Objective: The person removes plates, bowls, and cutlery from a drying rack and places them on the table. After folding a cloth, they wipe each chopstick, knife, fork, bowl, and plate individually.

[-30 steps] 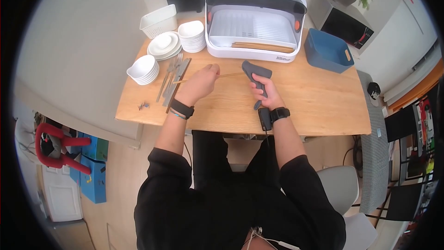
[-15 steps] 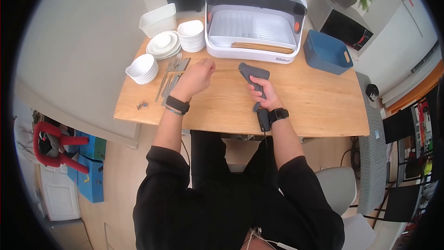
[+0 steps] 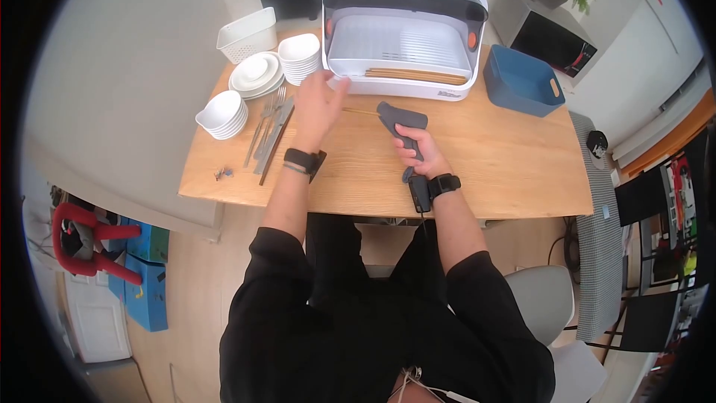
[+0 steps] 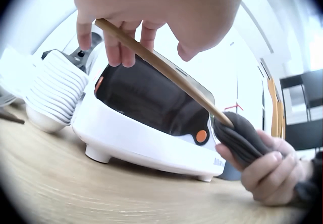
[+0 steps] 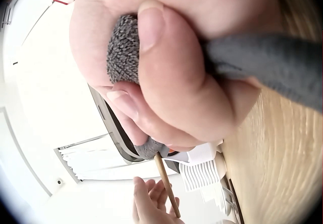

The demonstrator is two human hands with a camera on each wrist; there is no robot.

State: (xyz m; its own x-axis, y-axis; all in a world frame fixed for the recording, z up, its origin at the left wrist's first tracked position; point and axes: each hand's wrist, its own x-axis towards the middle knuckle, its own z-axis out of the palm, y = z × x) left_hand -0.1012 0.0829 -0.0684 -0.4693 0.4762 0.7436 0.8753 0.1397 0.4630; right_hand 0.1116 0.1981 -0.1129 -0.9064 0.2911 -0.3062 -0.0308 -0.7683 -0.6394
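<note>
A dark grey cloth [image 3: 403, 117] is gripped in my right hand [image 3: 424, 151], with the fingers and thumb curled round it. One end of a wooden chopstick [image 4: 169, 72] sits in the cloth's fold, and the stick points left. My left hand [image 3: 316, 112] is beside the chopstick's free end, fingers loosely extended and blurred in the head view. In the left wrist view the stick crosses in front of its palm and fingers, not enclosed by them. Several wooden chopsticks [image 3: 414, 76] lie along the front of the white dish dryer [image 3: 388, 89], whose dark lid is raised.
Stacked white bowls [image 3: 224, 115], plates [image 3: 257, 88] and deeper dishes [image 3: 300, 57] stand on the table's left. Forks [image 3: 261, 123] and knives [image 3: 274, 130] lie near them. A white basket [image 3: 247, 36] is behind; a blue bin [image 3: 526, 93] stands right of the dryer.
My left hand has come off the chopstick, its fingers uncurling and rising toward the dryer. The right hand keeps the cloth around the stick's other end, shifting slightly left in view.
</note>
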